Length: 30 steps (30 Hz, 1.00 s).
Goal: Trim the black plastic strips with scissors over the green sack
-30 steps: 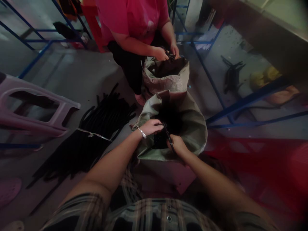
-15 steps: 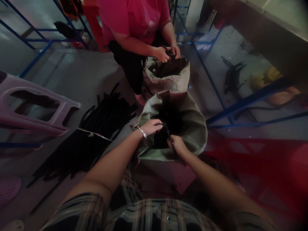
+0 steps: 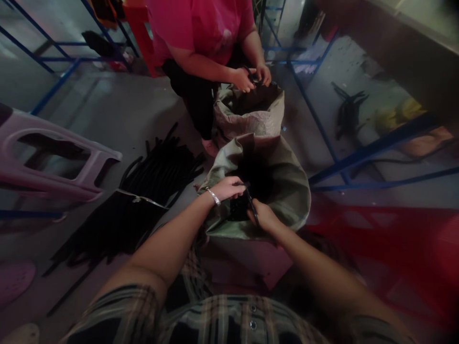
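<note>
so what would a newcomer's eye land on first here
Your eye goes first to the two bare hands in the open green woven sack at the centre: the left hand wears a silver bangle, and the right hand grips a thin black strip. Beyond it, a co-worker in a bright pink shirt has both hands at a second sack. To the left, a heap of long black strips lies beside a tipped pink plastic stool.

Woven sack (image 3: 283, 191): pale grey-green. Tubing (image 3: 161, 167): plain black. Shirt (image 3: 229, 320): plaid, cream and black. Co-worker's T-shirt (image 3: 197, 28): bright pink. Steel shelving frame (image 3: 373, 148): blue. Plastic stool (image 3: 46, 162): lilac. Bangle (image 3: 214, 197): silver.
</note>
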{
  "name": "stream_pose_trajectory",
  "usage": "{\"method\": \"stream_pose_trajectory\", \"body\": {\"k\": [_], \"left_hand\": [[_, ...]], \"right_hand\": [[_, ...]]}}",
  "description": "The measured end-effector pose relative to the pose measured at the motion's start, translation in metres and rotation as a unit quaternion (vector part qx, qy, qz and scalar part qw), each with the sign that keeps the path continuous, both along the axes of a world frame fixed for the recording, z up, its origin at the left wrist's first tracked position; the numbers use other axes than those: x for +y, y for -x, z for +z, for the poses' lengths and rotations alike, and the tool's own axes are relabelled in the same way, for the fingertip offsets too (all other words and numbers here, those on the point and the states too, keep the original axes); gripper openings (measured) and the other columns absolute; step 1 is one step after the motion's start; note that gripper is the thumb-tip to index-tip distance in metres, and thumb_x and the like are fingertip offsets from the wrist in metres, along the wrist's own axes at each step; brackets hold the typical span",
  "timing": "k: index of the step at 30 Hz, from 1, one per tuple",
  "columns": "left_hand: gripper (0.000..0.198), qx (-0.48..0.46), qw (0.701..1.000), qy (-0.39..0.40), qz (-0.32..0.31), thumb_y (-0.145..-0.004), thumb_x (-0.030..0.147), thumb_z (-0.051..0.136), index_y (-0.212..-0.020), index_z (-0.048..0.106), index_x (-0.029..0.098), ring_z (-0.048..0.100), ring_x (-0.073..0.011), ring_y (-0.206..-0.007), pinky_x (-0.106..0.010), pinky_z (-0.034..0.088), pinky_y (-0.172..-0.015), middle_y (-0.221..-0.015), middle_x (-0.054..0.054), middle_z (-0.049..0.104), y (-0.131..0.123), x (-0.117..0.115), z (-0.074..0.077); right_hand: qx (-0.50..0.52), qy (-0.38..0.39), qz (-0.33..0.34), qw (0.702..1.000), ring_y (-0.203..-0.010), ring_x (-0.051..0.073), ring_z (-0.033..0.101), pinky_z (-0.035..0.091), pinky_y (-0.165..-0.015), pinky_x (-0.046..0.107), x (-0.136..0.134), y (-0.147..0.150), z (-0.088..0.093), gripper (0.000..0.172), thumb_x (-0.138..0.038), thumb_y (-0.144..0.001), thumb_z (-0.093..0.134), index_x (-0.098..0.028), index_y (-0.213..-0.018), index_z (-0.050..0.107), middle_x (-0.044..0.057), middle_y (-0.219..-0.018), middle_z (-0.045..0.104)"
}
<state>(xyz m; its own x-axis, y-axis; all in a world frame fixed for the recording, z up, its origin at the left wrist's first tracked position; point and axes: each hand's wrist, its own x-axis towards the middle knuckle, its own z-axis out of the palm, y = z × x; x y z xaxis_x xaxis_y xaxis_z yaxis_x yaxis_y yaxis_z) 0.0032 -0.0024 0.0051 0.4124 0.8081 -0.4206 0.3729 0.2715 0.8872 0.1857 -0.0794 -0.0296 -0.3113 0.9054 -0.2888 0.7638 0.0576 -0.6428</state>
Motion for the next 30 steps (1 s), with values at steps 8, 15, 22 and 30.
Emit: {"method": "stream_pose_trajectory", "body": {"k": [8,15,22,30], "left_hand": [[0.014,-0.012,0.999,-0.013,-0.036,-0.075,0.026,0.060,-0.077,0.056,0.013,0.049,-0.0058,-0.046,-0.017,0.038,-0.045,-0.063,0.000,0.061,-0.001,-0.002,-0.008],[0.013,0.012,0.999,-0.015,-0.037,-0.076,0.025,0.059,-0.077,0.057,0.013,0.049,-0.0059,-0.045,-0.017,0.037,-0.044,-0.060,0.000,0.059,-0.003,-0.004,-0.003],[0.017,0.017,0.999,-0.014,-0.032,-0.078,0.029,0.058,-0.077,0.057,0.012,0.051,-0.0070,-0.047,-0.018,0.039,-0.045,-0.061,-0.001,0.060,0.000,-0.001,-0.005],[0.021,0.024,0.999,-0.026,-0.032,-0.077,0.031,0.059,-0.085,0.061,0.012,0.048,-0.0067,-0.048,-0.018,0.038,-0.045,-0.065,0.001,0.058,0.008,0.001,-0.002]], "right_hand": [[-0.066,0.014,0.007,0.998,-0.068,0.015,0.052,0.031,-0.059,0.023,0.003,0.000,0.009,0.018,-0.030,-0.081,0.050,-0.017,-0.093,0.051,0.006,-0.085,0.062],[-0.093,0.004,0.005,0.996,-0.059,0.013,0.047,0.027,-0.054,0.024,0.002,0.000,0.010,0.013,-0.028,-0.081,0.049,-0.017,-0.087,0.054,0.005,-0.072,0.060],[-0.059,-0.015,-0.015,0.998,-0.054,0.011,0.044,0.025,-0.052,0.023,0.000,0.000,0.008,0.011,-0.026,-0.079,0.049,-0.017,-0.075,0.054,0.003,-0.064,0.057],[-0.010,-0.025,-0.053,0.998,-0.050,0.010,0.043,0.027,-0.050,0.022,0.001,-0.002,0.003,0.015,-0.025,-0.078,0.047,-0.017,-0.067,0.054,0.001,-0.058,0.055]]}}
